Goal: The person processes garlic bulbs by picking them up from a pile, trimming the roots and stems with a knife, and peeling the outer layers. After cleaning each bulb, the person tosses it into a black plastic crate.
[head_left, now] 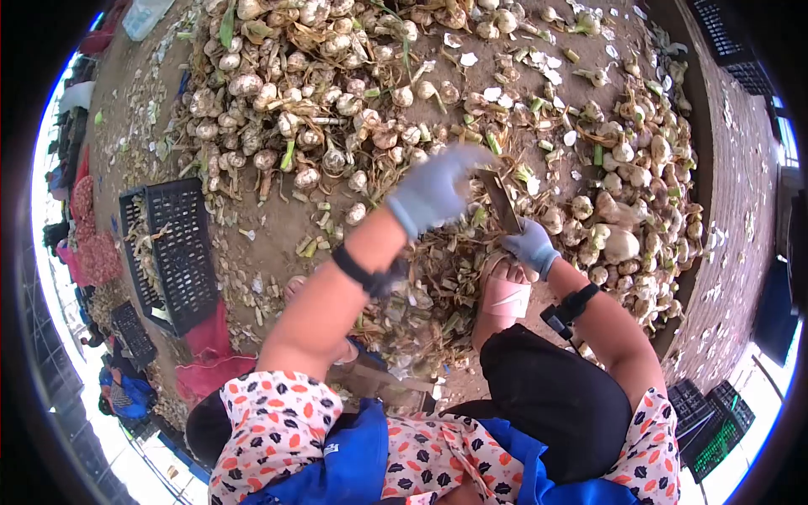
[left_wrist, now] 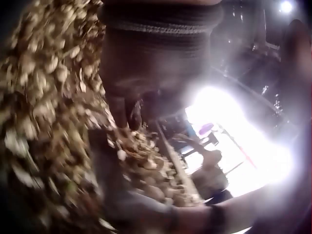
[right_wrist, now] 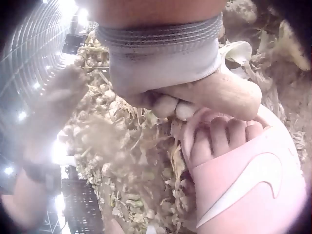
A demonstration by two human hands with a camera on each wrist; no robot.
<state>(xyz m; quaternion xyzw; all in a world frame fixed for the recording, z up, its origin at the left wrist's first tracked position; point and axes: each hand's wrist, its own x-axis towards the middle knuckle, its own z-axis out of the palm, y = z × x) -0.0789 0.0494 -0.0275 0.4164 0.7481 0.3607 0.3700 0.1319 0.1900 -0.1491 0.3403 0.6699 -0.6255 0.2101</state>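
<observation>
My right hand [head_left: 532,246], in a pale glove with bare fingertips, grips the wooden handle [right_wrist: 219,95] of a knife with curled fingers. Its dark, flat blade [head_left: 502,202] points up and left in the head view, toward the other hand. My left hand [head_left: 433,192], in a matching glove, is motion-blurred above the garlic trimmings and close to the blade; I cannot tell whether it holds anything. The left wrist view is dark and smeared around that hand [left_wrist: 151,73]. A large heap of garlic bulbs [head_left: 337,109] lies in front of the left hand.
Another garlic pile [head_left: 644,202] lies at the right, against a board edge [head_left: 703,168]. Cut stems and husks cover the ground between the feet. My right foot wears a pink slide [head_left: 507,296] close below the knife hand. A black crate [head_left: 181,252] stands at the left.
</observation>
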